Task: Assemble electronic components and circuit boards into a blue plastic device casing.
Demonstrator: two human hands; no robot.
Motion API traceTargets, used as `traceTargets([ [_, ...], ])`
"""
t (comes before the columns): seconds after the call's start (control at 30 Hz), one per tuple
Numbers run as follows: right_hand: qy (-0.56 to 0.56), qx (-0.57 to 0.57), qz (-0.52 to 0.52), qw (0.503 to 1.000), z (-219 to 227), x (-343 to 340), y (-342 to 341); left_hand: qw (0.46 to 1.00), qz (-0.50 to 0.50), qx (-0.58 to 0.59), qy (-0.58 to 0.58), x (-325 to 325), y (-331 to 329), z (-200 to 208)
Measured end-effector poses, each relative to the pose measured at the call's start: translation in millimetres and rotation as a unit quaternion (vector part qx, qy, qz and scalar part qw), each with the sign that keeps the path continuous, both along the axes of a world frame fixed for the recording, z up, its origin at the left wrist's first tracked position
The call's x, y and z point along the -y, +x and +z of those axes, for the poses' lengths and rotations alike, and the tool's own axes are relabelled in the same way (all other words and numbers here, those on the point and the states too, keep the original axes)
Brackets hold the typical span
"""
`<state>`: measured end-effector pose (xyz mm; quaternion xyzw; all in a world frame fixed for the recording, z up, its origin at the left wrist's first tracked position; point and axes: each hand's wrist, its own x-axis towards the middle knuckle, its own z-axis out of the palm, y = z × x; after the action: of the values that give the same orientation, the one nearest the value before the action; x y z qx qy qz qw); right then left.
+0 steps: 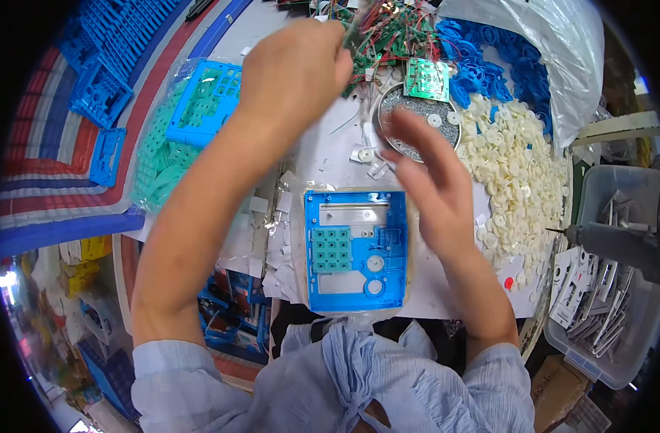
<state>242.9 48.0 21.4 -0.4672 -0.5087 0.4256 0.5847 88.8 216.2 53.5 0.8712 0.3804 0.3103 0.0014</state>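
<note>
My left hand [294, 76] reaches to the far side of the table beside a heap of green circuit boards with red wires [398, 32]. Its fingers are curled around something greyish that I cannot make out. Held low over the table, my right hand [442, 198] is slightly blurred, fingers apart and nothing visible in them. Just beyond it stands a round dish of small metal pieces [409, 137], with a green circuit board [427, 79] over its far rim. Between my forearms lies a blue plastic housing [388, 289], open side up, with a green rubber keypad [331, 249] in it.
Cream plastic discs [517, 180] are heaped at the right, blue plastic parts [496, 65] behind them. On the left, another blue housing [200, 108] rests on a bag of green keypads [157, 166]. A clear bin [611, 361] with white parts stands at the far right.
</note>
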Motion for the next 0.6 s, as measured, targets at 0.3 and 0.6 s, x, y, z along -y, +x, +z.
traceTargets([
  [0.3, -0.099, -0.222, 0.106, 0.964, 20, -16, -24, 0.96, -0.078, 0.252, -0.089, 107, -60, 17],
  [0.6, -0.129, -0.14, 0.104, 0.976, 31, 2, -31, 0.685, -0.068, 0.489, -0.537, 149, -90, -17],
])
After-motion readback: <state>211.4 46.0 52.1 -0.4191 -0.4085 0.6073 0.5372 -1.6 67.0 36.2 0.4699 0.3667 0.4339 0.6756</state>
